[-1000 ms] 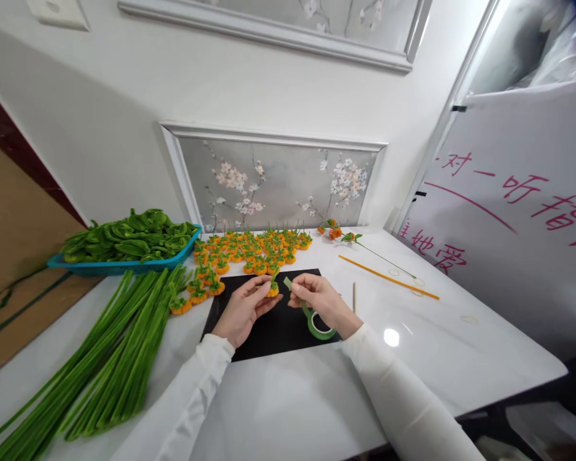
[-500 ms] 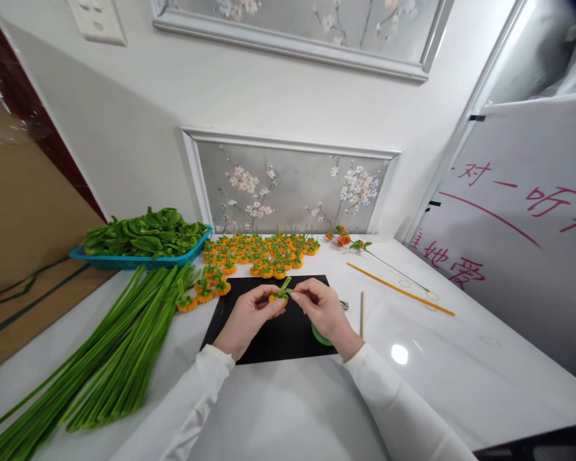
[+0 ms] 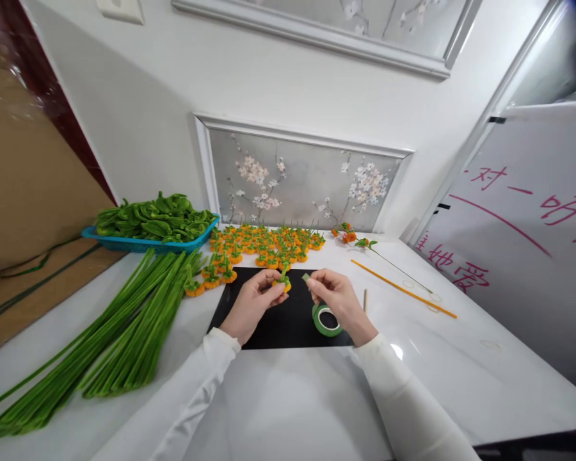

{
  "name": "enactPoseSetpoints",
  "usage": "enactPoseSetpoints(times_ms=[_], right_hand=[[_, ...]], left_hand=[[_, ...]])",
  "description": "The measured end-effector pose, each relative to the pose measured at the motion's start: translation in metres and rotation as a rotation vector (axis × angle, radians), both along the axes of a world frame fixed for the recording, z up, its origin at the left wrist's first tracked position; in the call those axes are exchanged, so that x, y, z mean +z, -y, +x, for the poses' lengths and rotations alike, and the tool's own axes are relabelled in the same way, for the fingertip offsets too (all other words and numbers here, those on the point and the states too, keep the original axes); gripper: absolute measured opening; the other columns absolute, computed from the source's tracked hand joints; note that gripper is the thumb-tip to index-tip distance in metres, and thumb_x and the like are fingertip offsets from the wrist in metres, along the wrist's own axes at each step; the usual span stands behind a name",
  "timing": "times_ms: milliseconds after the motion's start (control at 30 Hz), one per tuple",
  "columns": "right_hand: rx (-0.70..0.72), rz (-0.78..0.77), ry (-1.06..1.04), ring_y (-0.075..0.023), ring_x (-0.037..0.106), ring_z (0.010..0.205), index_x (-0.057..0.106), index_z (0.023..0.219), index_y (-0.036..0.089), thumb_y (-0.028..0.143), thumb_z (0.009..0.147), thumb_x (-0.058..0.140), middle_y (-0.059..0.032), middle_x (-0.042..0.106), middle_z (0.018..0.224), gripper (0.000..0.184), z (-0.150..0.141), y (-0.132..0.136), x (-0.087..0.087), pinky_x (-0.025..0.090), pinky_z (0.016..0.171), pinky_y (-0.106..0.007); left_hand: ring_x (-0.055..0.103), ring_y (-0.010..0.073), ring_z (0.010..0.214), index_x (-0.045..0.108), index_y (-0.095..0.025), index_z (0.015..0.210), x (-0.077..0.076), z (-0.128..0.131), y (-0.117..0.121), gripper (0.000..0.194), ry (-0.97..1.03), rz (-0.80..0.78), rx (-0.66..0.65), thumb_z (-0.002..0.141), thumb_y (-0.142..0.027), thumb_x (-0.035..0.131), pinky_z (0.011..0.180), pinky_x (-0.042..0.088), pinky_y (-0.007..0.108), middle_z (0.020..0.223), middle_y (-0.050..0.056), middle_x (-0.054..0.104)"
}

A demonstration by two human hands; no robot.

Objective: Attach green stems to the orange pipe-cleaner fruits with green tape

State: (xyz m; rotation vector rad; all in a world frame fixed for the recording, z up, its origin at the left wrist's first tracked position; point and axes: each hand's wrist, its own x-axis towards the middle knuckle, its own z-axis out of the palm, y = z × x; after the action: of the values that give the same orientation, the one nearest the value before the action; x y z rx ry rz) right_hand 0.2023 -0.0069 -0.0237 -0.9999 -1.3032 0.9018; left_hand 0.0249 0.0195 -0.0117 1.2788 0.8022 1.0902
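Note:
My left hand point(image 3: 255, 302) is closed around a small orange fuzzy flower point(image 3: 284, 282) with a green top and stem pointing up. Apart from it, to the right, my right hand point(image 3: 336, 299) pinches a short end of green floral tape point(image 3: 306, 278) between thumb and fingers. Just beneath that hand is the roll of green tape point(image 3: 327, 320) with its white core; whether it rests on the mat or hangs I cannot tell. Both hands are above a black mat point(image 3: 273, 330). Similar orange flowers point(image 3: 269, 246) stand crowded together behind the mat.
On the left, a blue tray point(image 3: 144, 244) holds green fuzzy leaves point(image 3: 163, 221), with a bundle of green chenille stems point(image 3: 125, 339) in front. To the right lie an orange stem point(image 3: 403, 288), a wooden stick point(image 3: 365, 301) and a finished-looking flower spray point(image 3: 349, 237).
My right hand has moved right, away from the flower, with the tape end in its fingers. The tape roll now shows more fully. The camera view has shifted slightly.

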Motion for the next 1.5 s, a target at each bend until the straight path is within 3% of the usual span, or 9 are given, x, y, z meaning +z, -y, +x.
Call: enactPoseSetpoints(times_ms=[167, 367, 567, 833, 1067, 1333, 1500], right_hand=[[-0.077, 0.161, 0.278, -0.0109, 0.046, 0.05, 0.06, 0.074, 0.018, 0.035, 0.079, 0.061, 0.0015, 0.054, 0.059, 0.017, -0.014, 0.003, -0.009, 0.037, 0.047, -0.023], [-0.219, 0.336, 0.49, -0.0143, 0.054, 0.062, 0.064, 0.079, 0.02, 0.025, 0.085, 0.053, -0.0025, 0.062, 0.074, 0.013, -0.019, 0.008, -0.005, 0.043, 0.057, -0.025], [-0.237, 0.296, 0.546, -0.0146, 0.053, 0.058, 0.063, 0.072, 0.02, 0.024, 0.083, 0.054, -0.0018, 0.061, 0.067, 0.014, -0.019, 0.006, -0.006, 0.041, 0.054, -0.025], [-0.176, 0.181, 0.446, -0.0115, 0.044, 0.049, 0.061, 0.076, 0.019, 0.027, 0.079, 0.056, 0.0025, 0.052, 0.056, 0.01, -0.019, 0.005, -0.007, 0.035, 0.046, -0.022], [-0.125, 0.152, 0.401, -0.01, 0.04, 0.048, 0.059, 0.076, 0.019, 0.025, 0.078, 0.055, 0.005, 0.044, 0.054, 0.008, -0.018, 0.004, -0.007, 0.033, 0.046, -0.021], [-0.109, 0.204, 0.475, -0.0099, 0.043, 0.051, 0.063, 0.078, 0.018, 0.021, 0.079, 0.054, 0.0032, 0.05, 0.058, 0.01, -0.015, 0.006, -0.006, 0.035, 0.048, -0.02], [-0.142, 0.203, 0.537, -0.0108, 0.048, 0.052, 0.064, 0.097, 0.02, 0.019, 0.078, 0.057, 0.0022, 0.059, 0.064, 0.021, -0.011, 0.004, -0.008, 0.04, 0.051, -0.021]], left_hand=[[0.06, 0.0116, 0.071, 0.061, -0.017, 0.087, 0.001, 0.002, 0.004, 0.021, -0.045, 0.081, -0.055, 0.07, -0.026, 0.069, 0.071, 0.052, 0.025, 0.08, -0.001, 0.061], [0.059, 0.0134, 0.069, 0.062, -0.017, 0.089, -0.003, 0.003, 0.003, 0.02, -0.168, 0.223, -0.045, 0.072, -0.025, 0.065, 0.066, 0.05, 0.024, 0.082, 0.002, 0.061], [0.059, 0.0145, 0.073, 0.062, -0.017, 0.093, -0.008, 0.004, 0.002, 0.02, -0.257, 0.352, -0.037, 0.075, -0.026, 0.063, 0.069, 0.049, 0.025, 0.089, 0.003, 0.064], [0.059, 0.0145, 0.072, 0.062, -0.017, 0.093, -0.008, 0.005, 0.005, 0.018, -0.28, 0.357, -0.035, 0.076, -0.024, 0.062, 0.068, 0.047, 0.025, 0.086, 0.003, 0.064], [0.059, 0.0136, 0.07, 0.063, -0.016, 0.088, -0.004, 0.008, 0.007, 0.017, -0.168, 0.173, -0.049, 0.075, -0.028, 0.061, 0.068, 0.049, 0.025, 0.079, 0.001, 0.063], [0.056, 0.0111, 0.066, 0.059, -0.015, 0.083, -0.004, 0.009, 0.007, 0.016, -0.169, 0.154, -0.035, 0.075, -0.029, 0.062, 0.065, 0.048, 0.024, 0.077, -0.001, 0.059], [0.057, 0.0103, 0.066, 0.054, -0.016, 0.084, -0.006, 0.009, 0.005, 0.015, -0.183, 0.196, -0.022, 0.075, -0.025, 0.062, 0.061, 0.046, 0.023, 0.08, -0.001, 0.058]])
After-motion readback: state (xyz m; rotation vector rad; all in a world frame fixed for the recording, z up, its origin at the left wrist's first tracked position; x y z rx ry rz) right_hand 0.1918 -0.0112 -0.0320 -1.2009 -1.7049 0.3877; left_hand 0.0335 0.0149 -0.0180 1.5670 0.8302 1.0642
